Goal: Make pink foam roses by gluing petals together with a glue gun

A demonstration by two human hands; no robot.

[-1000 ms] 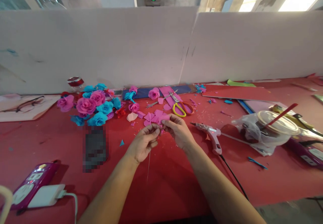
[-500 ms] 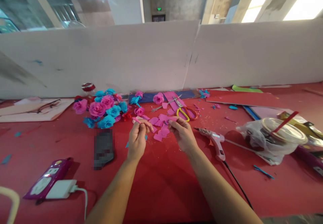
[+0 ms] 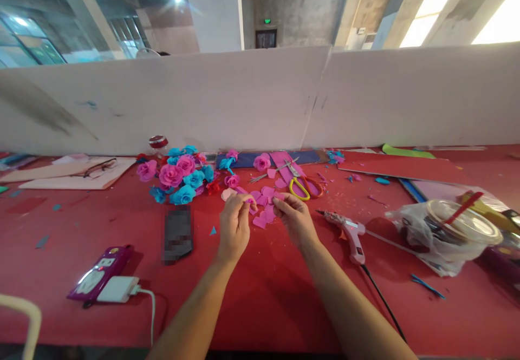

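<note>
My left hand [image 3: 234, 227] is closed in a pinch on a small rolled pink paper piece [image 3: 249, 201], partly hidden by the fingers. Facing it, my right hand [image 3: 296, 220] is closed with thumb and forefinger on a pink paper petal [image 3: 278, 195], of which only an edge shows. Between and behind both hands lie several loose pink paper petals [image 3: 260, 222]. Yellow-and-orange-handled scissors [image 3: 299, 188] rest just beyond my right hand. To the left stands a bunch of pink and blue paper roses [image 3: 182, 178]. A glue gun [image 3: 350, 234] lies right of my right hand.
A dark phone [image 3: 177, 235] and a purple power strip [image 3: 99, 270] with a white charger [image 3: 118, 289] lie left. At right sits a lidded tub [image 3: 463, 222] in a plastic bag. Folded glasses [image 3: 95, 168] rest on paper sheets. A white partition [image 3: 203, 100] closes off the back.
My left hand has moved right, nearer my right hand, and the pink piece in it has turned toward the right. The camera view has shifted a little.
</note>
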